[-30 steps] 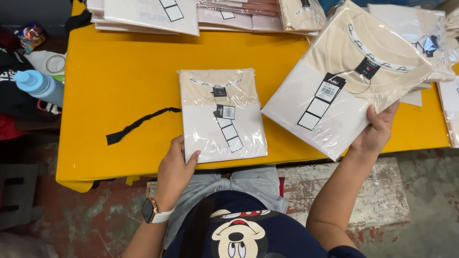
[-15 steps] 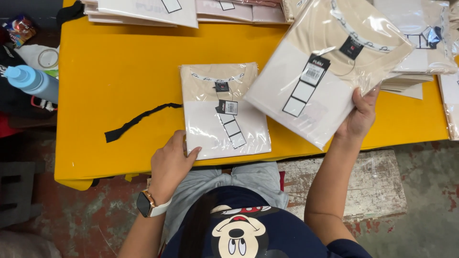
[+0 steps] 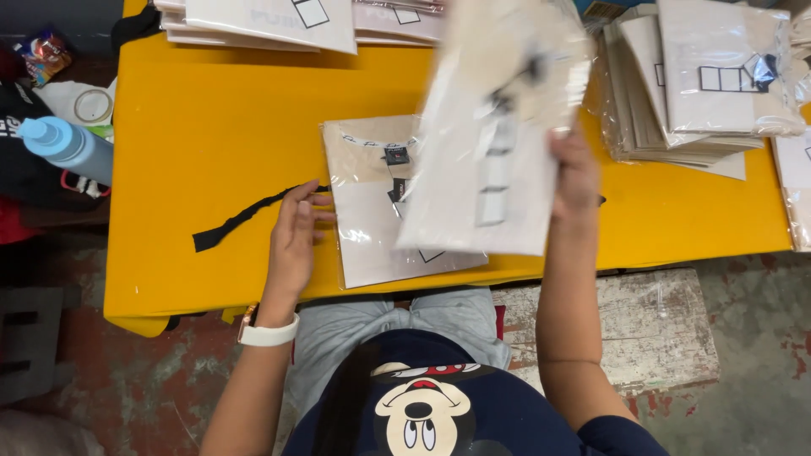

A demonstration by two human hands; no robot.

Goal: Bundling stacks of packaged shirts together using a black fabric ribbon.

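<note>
Right hand carrying a bagged shirt over the one on the desk.

My right grip point(image 3: 576, 173) pinched the blurred bagged shirt point(image 3: 498, 127) by its edge; my left hand point(image 3: 293, 241) lay open, steadying the flat shirt pack point(image 3: 372, 228) on the yellow desk point(image 3: 211, 127). Best lowered square, edges matched.

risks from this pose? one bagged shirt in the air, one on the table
1. The right hand grips the raised bagged shirt only at one edge; slick film could slip.
2. The bagged shirt on the table lies near the yellow table's front edge, steadied only by the left hand at its side; a careless drop could push it off.
3. The black strip by the left hand could get caught underneath.
</note>
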